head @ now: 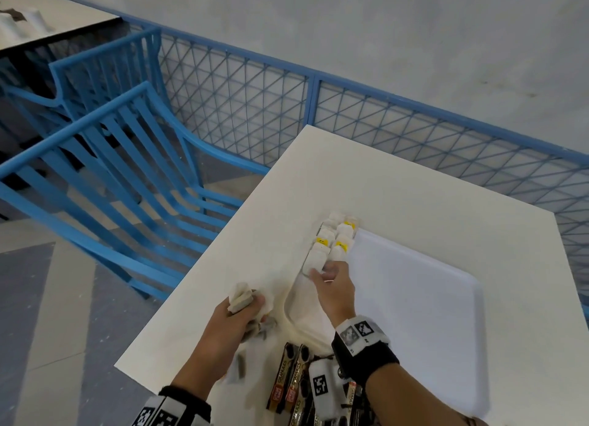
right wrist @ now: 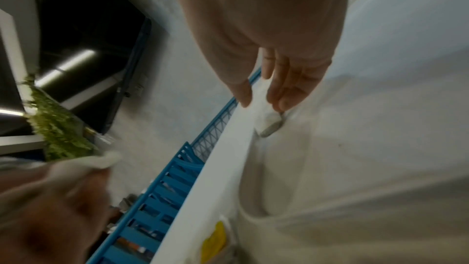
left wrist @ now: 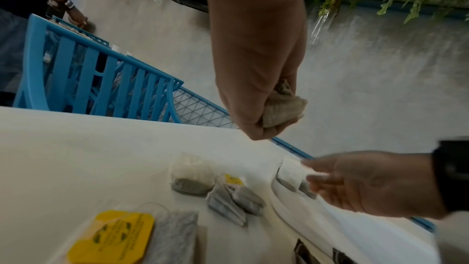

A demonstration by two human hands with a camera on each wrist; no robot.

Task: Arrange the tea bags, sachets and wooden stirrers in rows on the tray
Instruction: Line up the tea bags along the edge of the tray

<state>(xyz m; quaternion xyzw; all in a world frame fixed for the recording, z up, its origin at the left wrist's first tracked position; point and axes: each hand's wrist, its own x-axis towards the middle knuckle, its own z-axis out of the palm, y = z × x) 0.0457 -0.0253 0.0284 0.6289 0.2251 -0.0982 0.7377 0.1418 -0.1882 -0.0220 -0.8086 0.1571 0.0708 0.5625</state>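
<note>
From above, my left hand (head: 237,314) grips a bunch of tea bags (head: 241,299) over the surface (head: 414,183), while my right hand (head: 331,285) lays a bag (head: 314,261) at the near end of two rows in the tray (head: 446,314). My left wrist view shows more bags (left wrist: 236,198) loose beside the tray. My right wrist view shows thumb and fingers (right wrist: 284,91) loosely spread just above that bag.
</note>
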